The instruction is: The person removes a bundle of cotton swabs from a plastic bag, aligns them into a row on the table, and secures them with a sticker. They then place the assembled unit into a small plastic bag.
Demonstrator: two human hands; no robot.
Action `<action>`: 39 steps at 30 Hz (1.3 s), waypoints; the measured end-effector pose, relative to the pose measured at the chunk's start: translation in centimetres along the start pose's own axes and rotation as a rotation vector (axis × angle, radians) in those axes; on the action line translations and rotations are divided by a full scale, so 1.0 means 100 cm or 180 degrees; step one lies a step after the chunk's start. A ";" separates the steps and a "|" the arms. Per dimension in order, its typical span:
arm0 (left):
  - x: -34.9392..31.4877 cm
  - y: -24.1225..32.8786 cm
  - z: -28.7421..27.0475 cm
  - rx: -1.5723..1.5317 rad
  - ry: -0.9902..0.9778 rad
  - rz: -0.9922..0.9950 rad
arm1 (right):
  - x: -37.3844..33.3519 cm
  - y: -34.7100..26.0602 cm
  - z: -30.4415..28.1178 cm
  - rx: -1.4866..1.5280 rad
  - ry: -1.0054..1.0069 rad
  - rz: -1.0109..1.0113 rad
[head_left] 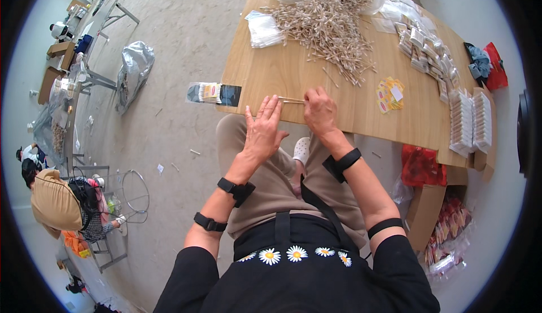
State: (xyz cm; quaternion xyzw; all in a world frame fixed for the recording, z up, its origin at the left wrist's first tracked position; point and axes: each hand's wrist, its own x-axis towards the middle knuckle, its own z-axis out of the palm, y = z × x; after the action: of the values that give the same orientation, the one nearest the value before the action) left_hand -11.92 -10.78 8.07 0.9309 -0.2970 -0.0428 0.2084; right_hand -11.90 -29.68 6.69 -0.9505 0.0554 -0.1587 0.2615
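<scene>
My left hand [262, 128] lies at the near edge of the wooden table, fingers stretched out flat and touching the tips of a few cotton swabs [291, 99]. My right hand [320, 111] is curled closed around the other end of these swabs, its fingertips partly hidden. Left of my left hand, a clear packet of cotton swabs with a yellow label card [212, 92] sticks out over the table's corner, on a dark patch. A big loose heap of cotton swabs [330, 28] spreads across the far part of the table.
Clear plastic bags [263, 29] lie left of the heap. Yellow cards [389, 94] are to the right, with rows of filled packs [470, 120] beyond. A cardboard box [424, 211] stands below on the right. Another person [73, 203] sits at a table far left.
</scene>
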 end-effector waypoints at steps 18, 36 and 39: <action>0.017 0.007 0.007 -0.0282 0.0013 0.0054 | -0.009 -0.007 0.005 -0.0291 0.0162 0.0094; 0.033 0.022 0.025 0.0216 -0.0102 0.0648 | 0.026 0.037 -0.014 -0.0485 -0.0155 0.0373; 0.032 0.022 0.024 0.0217 -0.0085 0.0629 | 0.040 0.051 -0.021 -0.0560 0.0406 0.0641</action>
State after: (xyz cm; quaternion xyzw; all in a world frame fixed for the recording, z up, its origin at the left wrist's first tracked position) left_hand -11.01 -15.09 6.91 0.9029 -0.3915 -0.0244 0.1759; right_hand -8.90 -35.78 6.88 -0.9473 0.1806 -0.1863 0.1878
